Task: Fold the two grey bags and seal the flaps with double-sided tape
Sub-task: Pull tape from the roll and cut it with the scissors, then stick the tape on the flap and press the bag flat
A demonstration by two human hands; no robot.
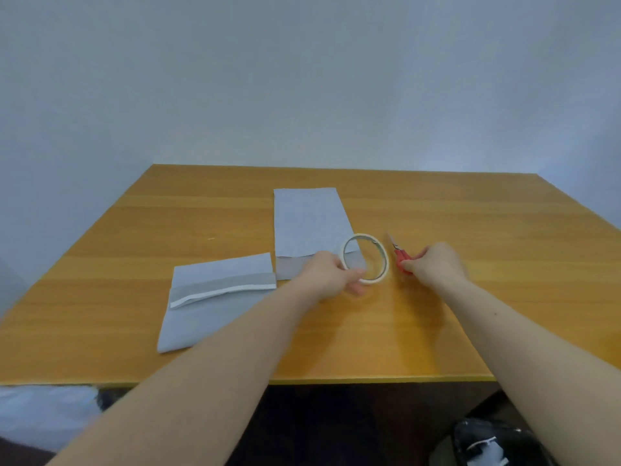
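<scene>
Wooden table (437, 331) before a plain pale wall (302, 79): two grey bags (215, 304) (307, 223) lie mid-table, left hand (331, 275) gripping the tape roll (366, 258), right hand (433, 264) gripping red scissors (400, 255).

Lighting: even, diffuse, fairly bright; source not visible. Wall (302, 79) reads pale blue-grey, dimmer toward the upper corners. Desk (470, 314): broad soft sheen across the wood right of centre, no hard glare. Shadows: faint and short, beneath the tape roll (366, 258) and along the lifted flap of the bag (215, 297) nearest the desk's left edge. Distortion: wide-angle, desk edges splay outward and forearms swell toward the lower border. Sharpness: soft overall, compression smear; dark items below the desk's near edge blurred.
</scene>
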